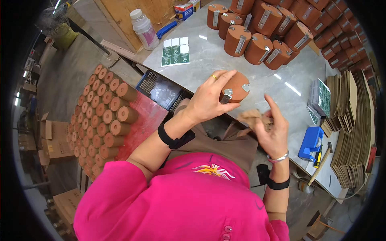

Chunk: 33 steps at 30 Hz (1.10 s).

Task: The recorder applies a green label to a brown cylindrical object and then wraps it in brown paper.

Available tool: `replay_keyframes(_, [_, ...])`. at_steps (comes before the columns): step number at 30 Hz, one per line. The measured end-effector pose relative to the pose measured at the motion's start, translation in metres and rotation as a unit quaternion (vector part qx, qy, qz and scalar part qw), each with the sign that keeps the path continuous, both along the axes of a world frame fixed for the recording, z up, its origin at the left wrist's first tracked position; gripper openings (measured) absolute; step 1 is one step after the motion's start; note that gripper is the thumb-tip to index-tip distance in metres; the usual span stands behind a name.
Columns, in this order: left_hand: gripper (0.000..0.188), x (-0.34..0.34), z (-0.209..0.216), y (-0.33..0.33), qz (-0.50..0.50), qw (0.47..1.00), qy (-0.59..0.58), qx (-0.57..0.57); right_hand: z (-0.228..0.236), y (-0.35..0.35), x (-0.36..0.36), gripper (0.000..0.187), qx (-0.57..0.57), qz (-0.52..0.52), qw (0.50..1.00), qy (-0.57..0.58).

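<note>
My left hand [207, 98] grips a reddish-brown clay cylinder [240, 82] with bits of shiny metal on its top face. It is tilted, held near the front edge of the grey table [273, 86]. Lower and to the right, my right hand [273, 134] is closed on a crumpled tan rag [252, 116], its index finger pointing up. The rag is apart from the cylinder. Beyond my hands stand several similar clay cylinders [237, 40] with metal strips on their sides. To the left of them lies a sheet of green and white labels [175, 52].
Many plain cylinders [107, 116] are stacked on a red surface [144, 120] at left. A white bottle [144, 29] stands at the table's far left. On the right are cardboard sheets [354, 132], a label stack [319, 98], a blue tape dispenser [310, 143] and a hammer [321, 162].
</note>
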<state>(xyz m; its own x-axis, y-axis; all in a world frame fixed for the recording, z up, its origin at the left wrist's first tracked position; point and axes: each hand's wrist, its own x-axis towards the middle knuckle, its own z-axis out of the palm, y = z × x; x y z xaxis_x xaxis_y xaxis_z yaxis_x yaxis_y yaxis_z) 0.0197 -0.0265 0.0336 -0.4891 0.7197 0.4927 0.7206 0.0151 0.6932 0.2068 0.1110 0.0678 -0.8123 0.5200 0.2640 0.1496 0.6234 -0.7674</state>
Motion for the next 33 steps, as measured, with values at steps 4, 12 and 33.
replay_keyframes(4, [0.092,0.003,-0.006,0.001,0.017,0.999,0.032,0.014,0.0,-0.018,-0.033,0.081,0.063,0.039,0.997,-0.036])
replay_keyframes(12, [0.088,0.012,-0.017,-0.005,0.05,0.996,0.049,0.062,0.003,-0.037,-0.037,0.08,0.172,0.043,0.979,-0.1])
replay_keyframes(33, [0.098,0.014,-0.021,0.0,0.058,0.995,-0.033,0.072,0.017,-0.029,-0.009,0.059,0.215,0.068,0.969,-0.105])
